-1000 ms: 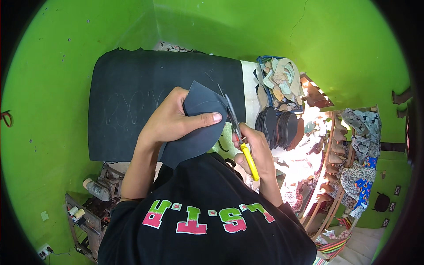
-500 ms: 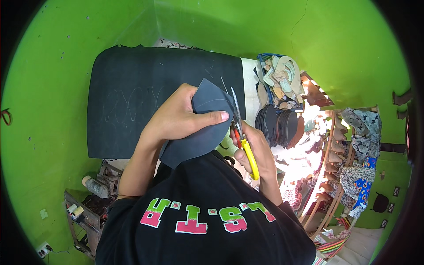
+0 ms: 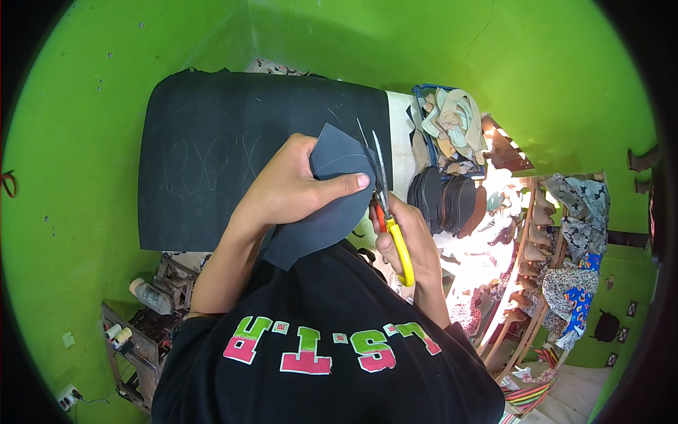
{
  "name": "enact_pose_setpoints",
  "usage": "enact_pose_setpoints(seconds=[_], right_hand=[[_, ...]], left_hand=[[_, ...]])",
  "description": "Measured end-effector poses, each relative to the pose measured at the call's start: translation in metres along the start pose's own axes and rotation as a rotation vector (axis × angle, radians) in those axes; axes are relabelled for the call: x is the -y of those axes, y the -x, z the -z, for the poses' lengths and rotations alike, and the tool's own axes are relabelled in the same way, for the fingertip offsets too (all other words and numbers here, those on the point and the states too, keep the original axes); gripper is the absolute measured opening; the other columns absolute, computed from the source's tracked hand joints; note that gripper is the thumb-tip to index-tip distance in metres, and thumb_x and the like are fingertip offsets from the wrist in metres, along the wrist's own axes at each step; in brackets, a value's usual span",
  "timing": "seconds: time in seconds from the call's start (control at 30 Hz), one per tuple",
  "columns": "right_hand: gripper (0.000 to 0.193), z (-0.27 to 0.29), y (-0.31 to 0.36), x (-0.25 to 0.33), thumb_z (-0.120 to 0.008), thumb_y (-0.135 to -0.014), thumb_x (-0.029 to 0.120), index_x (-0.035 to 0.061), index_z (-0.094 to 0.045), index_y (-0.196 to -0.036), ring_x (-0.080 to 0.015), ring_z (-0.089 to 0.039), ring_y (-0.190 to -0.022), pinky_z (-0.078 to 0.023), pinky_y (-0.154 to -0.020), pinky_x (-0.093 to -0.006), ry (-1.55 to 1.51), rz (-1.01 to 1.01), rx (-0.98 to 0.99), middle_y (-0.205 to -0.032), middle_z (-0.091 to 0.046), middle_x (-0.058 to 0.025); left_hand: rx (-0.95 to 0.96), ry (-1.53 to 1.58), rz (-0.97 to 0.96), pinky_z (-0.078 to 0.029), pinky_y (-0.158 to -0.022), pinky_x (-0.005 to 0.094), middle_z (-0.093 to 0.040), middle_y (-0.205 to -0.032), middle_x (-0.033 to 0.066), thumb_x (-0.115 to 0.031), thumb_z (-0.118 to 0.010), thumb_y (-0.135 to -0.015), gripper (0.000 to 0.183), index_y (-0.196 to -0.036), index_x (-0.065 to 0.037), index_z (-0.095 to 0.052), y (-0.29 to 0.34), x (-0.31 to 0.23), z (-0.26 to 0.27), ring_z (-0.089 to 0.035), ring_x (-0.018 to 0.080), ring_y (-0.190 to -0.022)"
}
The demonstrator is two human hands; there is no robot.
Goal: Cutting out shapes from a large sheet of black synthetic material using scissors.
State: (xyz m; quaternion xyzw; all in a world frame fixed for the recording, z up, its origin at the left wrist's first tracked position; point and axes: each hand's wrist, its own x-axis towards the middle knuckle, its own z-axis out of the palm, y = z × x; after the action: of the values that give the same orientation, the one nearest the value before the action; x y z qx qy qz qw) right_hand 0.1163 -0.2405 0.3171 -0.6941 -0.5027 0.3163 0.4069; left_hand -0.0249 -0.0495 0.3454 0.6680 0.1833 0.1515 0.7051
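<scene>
My left hand [image 3: 289, 185] grips a piece of dark sheet material [image 3: 318, 230], thumb on top and fingers behind it. A pale curved line is drawn on the piece, and its right side is rounded. In my right hand [image 3: 417, 237] are scissors [image 3: 397, 247] with yellow and orange handles. Their blades point up and away from me, slightly parted, at the right edge of the piece near my left thumb. Behind my hands a large black sheet [image 3: 205, 127] covers the table, with pale outlines drawn on it.
Right of the black sheet stands a blue basket [image 3: 424, 92] of pale and tan scraps. Stacks of dark sole-shaped pieces [image 3: 425, 198] lie nearer me. A wooden rack [image 3: 519, 265] with shoe forms and cloths is at the right. At the lower left is a workbench [image 3: 145, 346] with thread spools.
The dark piece and my left hand have shifted slightly right. The scissor blades have tilted a little, their tips slightly higher; both hands keep their hold.
</scene>
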Motion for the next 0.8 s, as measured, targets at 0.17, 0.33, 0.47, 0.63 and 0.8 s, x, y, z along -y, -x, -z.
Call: enact_pose_setpoints(seconds=[0.17,0.33,0.47,0.63,0.8], right_hand=[[0.075,-0.002,0.002,-0.004,-0.065,-0.083,0.071,-0.0024,-0.051,-0.086,-0.0244,-0.040,-0.056,-0.036,-0.054,-0.0368,-0.030,-0.002,-0.043,-0.062,-0.039,-0.0103],[0.069,0.004,0.006,-0.006,-0.074,-0.080,0.065,-0.0003,-0.050,-0.076,-0.0188,-0.037,-0.051,-0.032,-0.050,-0.0345,-0.027,-0.006,-0.032,-0.057,-0.038,-0.0072],[0.068,0.013,0.008,-0.008,-0.078,-0.077,0.062,0.0006,-0.049,-0.072,-0.0160,-0.035,-0.049,-0.030,-0.048,-0.0337,-0.008,-0.005,-0.017,-0.053,-0.037,-0.0059],[0.069,0.016,0.014,-0.012,-0.080,-0.075,0.061,0.0007,-0.048,-0.067,-0.0138,-0.033,-0.047,-0.028,-0.046,-0.0332,-0.047,-0.075,-0.015,-0.049,-0.035,-0.0045],[0.071,0.019,0.017,-0.017,-0.080,-0.075,0.063,0.0009,-0.047,-0.067,-0.0137,-0.032,-0.048,-0.028,-0.046,-0.0334,-0.034,-0.086,-0.012,-0.050,-0.034,-0.0044]], left_hand=[[0.013,0.001,-0.010,-0.052,-0.068,0.0271,-0.071,-0.082,0.0029,-0.016,-0.081,-0.084,0.021,-0.092,0.000,-0.070,0.000,0.000,0.001,-0.064,0.0091,-0.074],[0.047,0.002,-0.005,-0.052,-0.068,0.0266,-0.071,-0.082,0.0029,-0.016,-0.081,-0.085,0.022,-0.093,0.001,-0.070,0.000,-0.001,0.005,-0.064,0.0089,-0.074],[0.069,0.007,-0.004,-0.052,-0.068,0.0271,-0.071,-0.081,0.0034,-0.018,-0.081,-0.085,0.023,-0.092,0.001,-0.070,0.000,-0.002,0.007,-0.063,0.0087,-0.074],[0.094,-0.011,-0.033,-0.051,-0.068,0.0277,-0.071,-0.080,0.0034,-0.020,-0.080,-0.085,0.024,-0.092,0.001,-0.071,-0.002,-0.001,0.006,-0.062,0.0083,-0.073],[0.108,0.022,-0.015,-0.052,-0.068,0.0268,-0.071,-0.081,0.0034,-0.019,-0.081,-0.085,0.022,-0.090,0.000,-0.071,-0.002,-0.002,0.006,-0.064,0.0090,-0.074]])
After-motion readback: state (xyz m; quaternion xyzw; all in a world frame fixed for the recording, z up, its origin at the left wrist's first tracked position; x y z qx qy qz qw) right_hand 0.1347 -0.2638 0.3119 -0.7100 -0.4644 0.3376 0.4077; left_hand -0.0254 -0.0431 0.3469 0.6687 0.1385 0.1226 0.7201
